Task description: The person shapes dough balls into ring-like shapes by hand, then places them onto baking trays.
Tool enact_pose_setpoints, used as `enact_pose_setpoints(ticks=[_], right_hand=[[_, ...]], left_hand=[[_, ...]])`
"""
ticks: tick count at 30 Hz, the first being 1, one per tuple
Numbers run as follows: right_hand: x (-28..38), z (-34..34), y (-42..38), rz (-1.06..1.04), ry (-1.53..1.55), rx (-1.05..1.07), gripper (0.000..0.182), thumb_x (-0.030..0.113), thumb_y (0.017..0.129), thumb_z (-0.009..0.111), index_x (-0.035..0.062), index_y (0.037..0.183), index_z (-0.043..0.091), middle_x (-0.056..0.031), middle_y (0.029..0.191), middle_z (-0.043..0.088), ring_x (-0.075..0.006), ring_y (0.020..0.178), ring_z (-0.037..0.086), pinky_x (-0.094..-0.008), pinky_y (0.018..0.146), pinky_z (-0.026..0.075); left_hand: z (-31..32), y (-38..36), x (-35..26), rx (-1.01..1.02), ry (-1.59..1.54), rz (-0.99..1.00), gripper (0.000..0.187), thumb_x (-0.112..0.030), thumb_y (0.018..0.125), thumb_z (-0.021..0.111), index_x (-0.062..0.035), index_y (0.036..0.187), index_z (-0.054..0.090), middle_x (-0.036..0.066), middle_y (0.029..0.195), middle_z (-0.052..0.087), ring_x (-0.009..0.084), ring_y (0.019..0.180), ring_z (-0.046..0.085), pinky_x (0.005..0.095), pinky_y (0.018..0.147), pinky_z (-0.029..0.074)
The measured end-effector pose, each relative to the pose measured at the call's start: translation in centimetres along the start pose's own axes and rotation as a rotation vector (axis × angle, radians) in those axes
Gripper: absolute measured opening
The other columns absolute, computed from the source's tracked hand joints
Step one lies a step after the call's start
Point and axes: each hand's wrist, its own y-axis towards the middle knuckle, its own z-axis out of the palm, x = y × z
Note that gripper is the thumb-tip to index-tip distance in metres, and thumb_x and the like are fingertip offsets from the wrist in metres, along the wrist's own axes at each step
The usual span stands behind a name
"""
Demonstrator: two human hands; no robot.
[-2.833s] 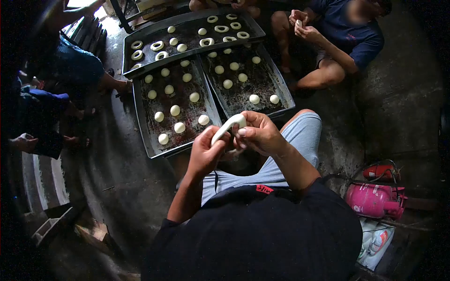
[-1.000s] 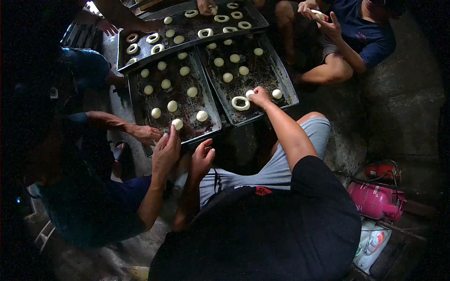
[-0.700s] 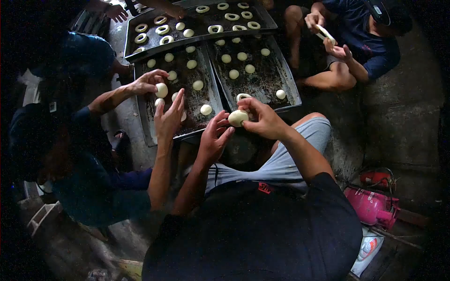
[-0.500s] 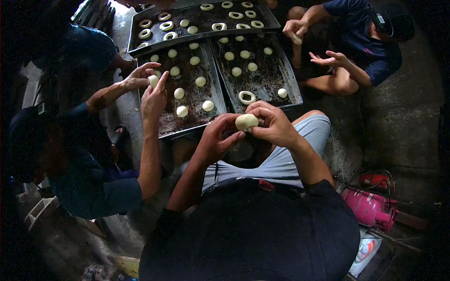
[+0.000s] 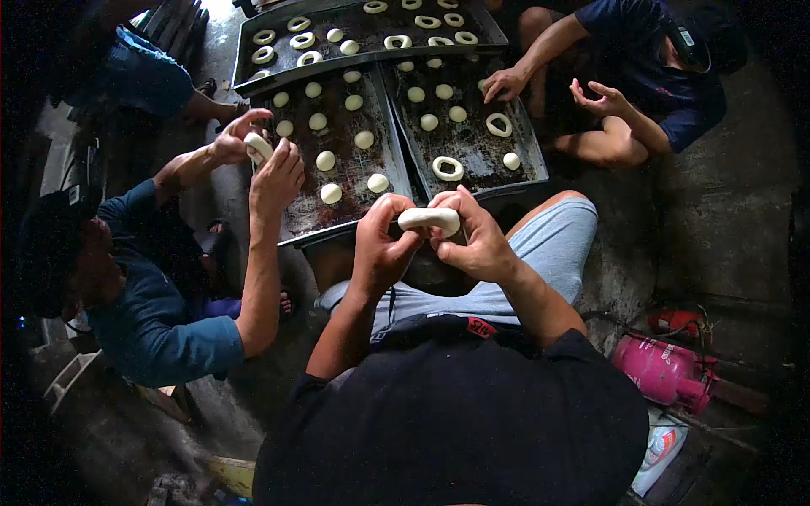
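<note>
Between my two hands is a pale dough ring (image 5: 429, 221), stretched sideways and held up in front of the trays. My left hand (image 5: 385, 246) grips its left end with curled fingers. On the right end, my right hand (image 5: 474, 236) is closed round the dough, thumb below. The ring's hole is mostly hidden from this angle. Just beyond my hands, another dough ring (image 5: 447, 169) lies on the right dark baking tray (image 5: 472, 152), near a round dough ball (image 5: 511, 161). More dough balls sit in loose rows on the left baking tray (image 5: 346, 215).
A third tray (image 5: 371, 57) at the back holds several rings and balls. A co-worker's hands (image 5: 261, 160) on the left hold dough; another co-worker's hand (image 5: 504, 84) reaches the right tray's edge. A pink gas cylinder (image 5: 658, 371) stands at right on the floor.
The dough in my hands has gone from a rounded lump to a stretched ring. The right co-worker's hand moved down to the tray, where another ring now lies. The left co-worker's dough looks longer.
</note>
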Motion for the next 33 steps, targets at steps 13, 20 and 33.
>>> enact_pose_setpoints(ticks=[13,20,33], right_hand=[[3.1,-0.7,-0.1,-0.031,-0.351,0.042,0.065,0.011,0.073,0.067,0.0041,0.127,0.029,-0.0068,0.097,0.058,-0.0198,0.100,0.054,-0.0468,0.106,0.021],[3.2,0.1,0.1,0.091,0.635,-0.010,0.075,-0.007,0.079,0.056,0.0115,0.139,0.014,-0.0095,0.096,0.050,-0.0114,0.086,0.055,-0.0260,0.077,0.046],[3.3,-2.9,-0.5,0.300,0.136,0.277,0.075,0.003,0.077,0.063,0.0106,0.141,0.024,-0.0133,0.104,0.054,-0.0157,0.085,0.058,-0.0295,0.077,0.049]], left_hand=[[0.6,-1.3,-2.8,-0.079,-0.144,0.181,0.051,0.003,0.078,0.060,-0.0047,0.123,0.038,0.003,0.079,0.054,0.0123,0.073,0.056,0.0273,0.069,0.048],[0.7,-0.8,-3.4,-0.057,-0.447,-0.208,0.066,0.007,0.078,0.049,-0.0043,0.140,0.028,0.004,0.084,0.054,0.0066,0.066,0.050,0.0191,0.060,0.043],[-0.8,-1.1,-4.0,0.029,-0.416,-0.310,0.007,-0.004,0.084,0.056,-0.0028,0.091,0.057,0.005,0.082,0.061,0.0131,0.072,0.061,0.0273,0.065,0.048]])
